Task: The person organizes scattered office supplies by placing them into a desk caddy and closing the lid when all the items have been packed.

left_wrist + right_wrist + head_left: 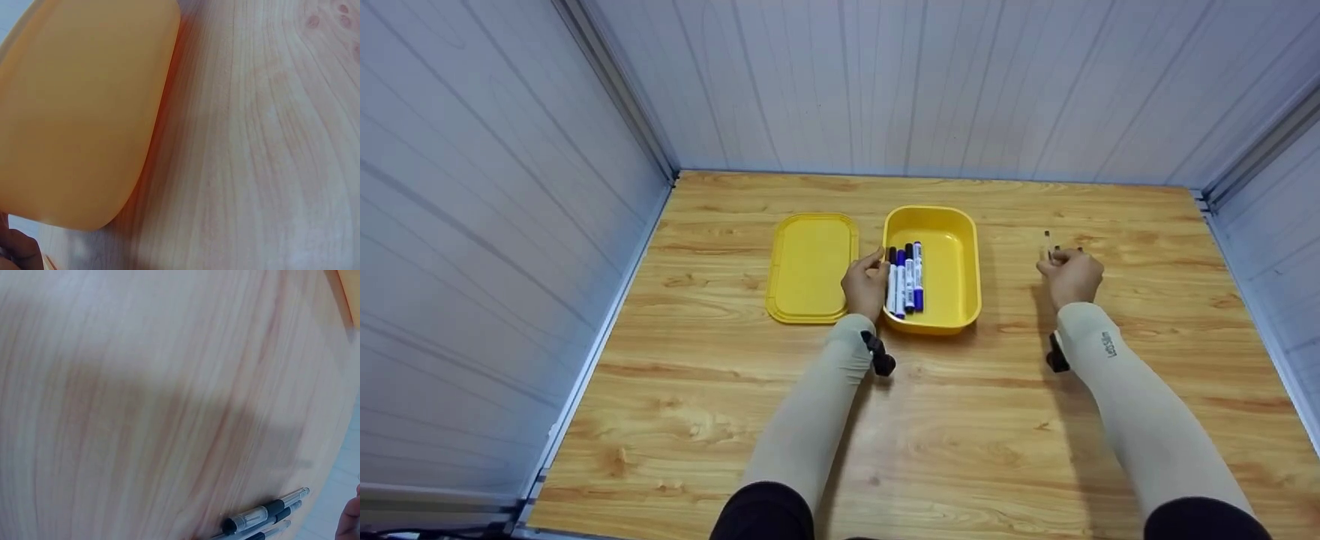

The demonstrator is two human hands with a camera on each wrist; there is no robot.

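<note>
At the left side of a yellow plastic box (pixel 952 277), my left hand (pixel 864 285) holds the rim with bent fingers. Its fingers (pixel 19 247) show by the box's edge in the left wrist view. Several white markers (pixel 910 277) with black or blue-purple caps lie side by side along the box's left wall. My right hand (pixel 1074 277) is right of the box, fingers bent, over clear pens (pixel 264 512) with black parts. The right hand covers most of them in the head view; I cannot tell whether it grips one.
A flat yellow lid (pixel 812 266) lies left of the box on the wood-grain table (pixel 960 427). Pale panels (pixel 840 90) wall in the table at the back and both sides.
</note>
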